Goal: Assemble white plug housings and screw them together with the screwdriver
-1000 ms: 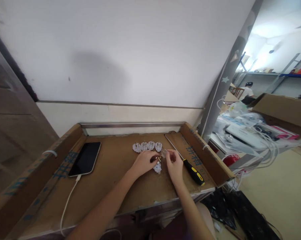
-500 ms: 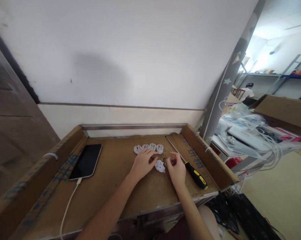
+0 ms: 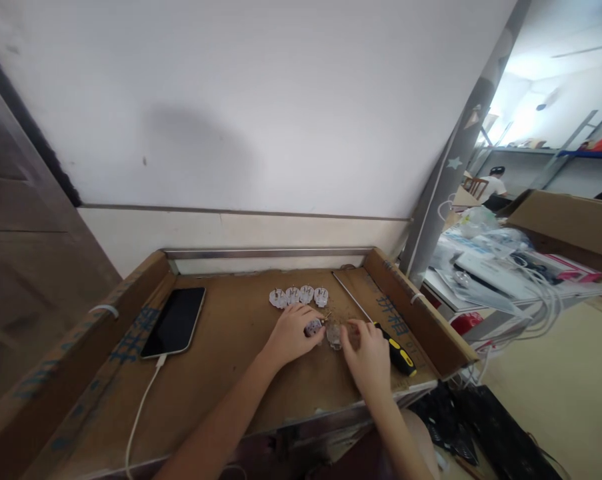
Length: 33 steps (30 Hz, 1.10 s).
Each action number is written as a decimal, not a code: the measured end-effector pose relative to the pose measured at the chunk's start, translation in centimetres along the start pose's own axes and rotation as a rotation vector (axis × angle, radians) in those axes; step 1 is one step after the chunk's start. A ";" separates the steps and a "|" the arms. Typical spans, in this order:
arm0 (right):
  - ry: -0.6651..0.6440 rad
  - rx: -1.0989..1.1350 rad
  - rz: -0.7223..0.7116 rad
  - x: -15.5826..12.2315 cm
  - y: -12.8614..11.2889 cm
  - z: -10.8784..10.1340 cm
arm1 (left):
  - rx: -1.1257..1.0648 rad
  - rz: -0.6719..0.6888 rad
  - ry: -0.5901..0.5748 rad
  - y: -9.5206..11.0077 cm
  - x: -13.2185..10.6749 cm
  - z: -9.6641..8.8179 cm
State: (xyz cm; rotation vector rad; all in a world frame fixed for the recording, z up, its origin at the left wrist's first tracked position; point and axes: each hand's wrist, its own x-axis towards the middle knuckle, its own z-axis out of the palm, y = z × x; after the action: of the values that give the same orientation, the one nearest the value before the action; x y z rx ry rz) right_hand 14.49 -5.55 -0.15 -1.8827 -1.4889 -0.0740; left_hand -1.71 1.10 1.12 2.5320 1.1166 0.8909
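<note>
White wall panel (image 3: pixel 305 100) across the upper middle of the frame, smooth, with a soft rounded shadow (image 3: pixel 201 143) left of centre. Below it, a cream band (image 3: pixel 261 230), a thin dark seam between the two. Brown panelled surface (image 3: pixel 21 267) along the left edge, blurred. Slanting grey pillar (image 3: pixel 437 193) at right of centre, pale star pattern. Beyond, upper right: white ceiling (image 3: pixel 575 50), brightest light there, source unclear. Grey metal shelving (image 3: pixel 523 163) under it, wooden chair (image 3: pixel 475 187) near its foot. White side table (image 3: pixel 443 299), cluttered, right. Yellowish floor (image 3: pixel 571 353), lower right. Cardboard-lined worktable (image 3: pixel 221 380), lower centre.
</note>
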 end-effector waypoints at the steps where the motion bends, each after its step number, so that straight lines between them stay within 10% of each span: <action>1: 0.028 -0.031 0.013 -0.4 0.8 -0.8 | -0.017 0.022 0.004 0.4 0.0 0.1; 10: 0.059 0.041 -0.020 -2.7 9.7 -6.7 | -0.030 0.125 -0.177 2.2 0.3 2.0; 17: 0.570 0.477 -0.147 3.7 0.5 -14.2 | -0.002 0.131 -0.166 2.0 -0.1 1.7; 23: 0.232 1.235 0.074 8.3 -4.2 -12.4 | 0.003 0.124 -0.163 1.8 -0.2 1.9; 33: 0.444 1.307 -0.068 5.2 -8.2 -14.4 | -0.053 0.091 -0.145 1.8 -0.1 1.7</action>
State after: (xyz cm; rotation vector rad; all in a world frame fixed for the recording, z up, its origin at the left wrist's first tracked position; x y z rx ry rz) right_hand 14.54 -8.78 16.91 -0.6800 -0.8714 0.3501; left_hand 0.36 -0.09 0.50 2.5750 0.9296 0.7342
